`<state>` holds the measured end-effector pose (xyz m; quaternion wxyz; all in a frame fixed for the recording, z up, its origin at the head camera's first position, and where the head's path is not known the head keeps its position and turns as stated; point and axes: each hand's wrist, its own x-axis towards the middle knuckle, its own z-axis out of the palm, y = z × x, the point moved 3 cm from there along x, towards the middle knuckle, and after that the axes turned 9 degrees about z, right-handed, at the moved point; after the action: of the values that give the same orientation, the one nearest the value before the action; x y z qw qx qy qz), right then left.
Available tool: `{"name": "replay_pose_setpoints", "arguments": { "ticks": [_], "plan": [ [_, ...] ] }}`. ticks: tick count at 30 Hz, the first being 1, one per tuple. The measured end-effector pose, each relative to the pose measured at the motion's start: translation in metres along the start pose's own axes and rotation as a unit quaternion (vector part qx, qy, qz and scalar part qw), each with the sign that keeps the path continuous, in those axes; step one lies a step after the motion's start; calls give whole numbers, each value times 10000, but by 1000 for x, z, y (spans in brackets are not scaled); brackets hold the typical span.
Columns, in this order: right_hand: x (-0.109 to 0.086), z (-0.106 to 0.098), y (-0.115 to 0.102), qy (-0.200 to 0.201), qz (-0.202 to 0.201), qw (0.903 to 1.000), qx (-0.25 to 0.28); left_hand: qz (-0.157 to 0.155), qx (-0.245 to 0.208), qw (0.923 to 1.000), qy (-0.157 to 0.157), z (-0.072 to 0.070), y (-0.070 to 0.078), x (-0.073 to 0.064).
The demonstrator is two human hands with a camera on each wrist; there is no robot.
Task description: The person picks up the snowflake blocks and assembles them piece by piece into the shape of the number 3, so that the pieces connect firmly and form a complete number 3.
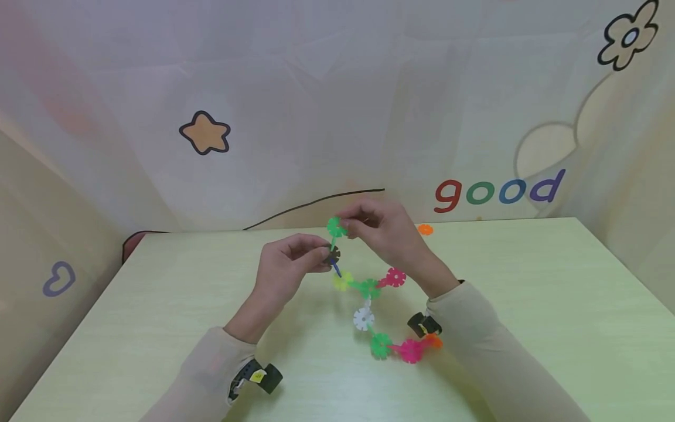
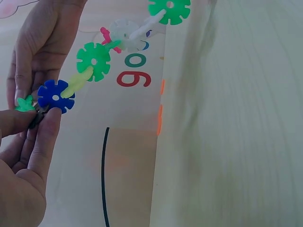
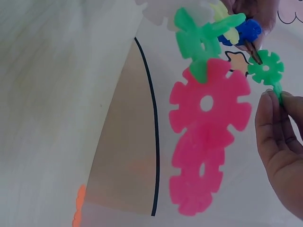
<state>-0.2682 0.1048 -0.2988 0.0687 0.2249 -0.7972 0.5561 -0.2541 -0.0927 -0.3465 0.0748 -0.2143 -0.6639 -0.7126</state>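
In the head view, a chain of slotted plastic snowflake discs hangs above the table between both hands. My left hand [image 1: 289, 266] pinches a dark disc [image 1: 334, 255] between thumb and fingers, with a blue disc [image 2: 55, 96] joined below it. Higher up, my right hand [image 1: 382, 231] pinches a green disc [image 1: 336, 227] by its edge; another green disc [image 3: 266, 67] links it to the dark one. From the blue disc the chain runs down through a yellow disc [image 1: 343, 281], a green disc [image 1: 370, 288], a white disc [image 1: 364, 319] and several others. Fingertips cover part of the dark disc.
An orange disc [image 1: 425, 230] lies at the back edge of the pale table [image 1: 174, 305]. Behind stands a printed cloth backdrop [image 1: 337, 117]. A pink disc [image 1: 411, 351] and an orange disc [image 1: 434, 341] hang at the chain's lower end, near the right sleeve.
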Motion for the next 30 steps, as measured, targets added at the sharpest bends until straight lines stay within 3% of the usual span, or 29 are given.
{"name": "replay_pose_setpoints", "arguments": {
  "ticks": [11,15,20,30],
  "plan": [
    [1,4,2,-188,-49,9996,188,-152,-27,9999,-75,-6,0,1],
    [1,3,4,-248,-4,9997,68,-225,-5,9996,-184,-6,-1,1],
    [2,6,4,-367,-251,9990,-84,-212,6,9995,-239,-8,-2,-1],
    [2,13,0,-705,-275,9960,-486,-120,140,9998,-48,-12,1,1]
  ]
}}
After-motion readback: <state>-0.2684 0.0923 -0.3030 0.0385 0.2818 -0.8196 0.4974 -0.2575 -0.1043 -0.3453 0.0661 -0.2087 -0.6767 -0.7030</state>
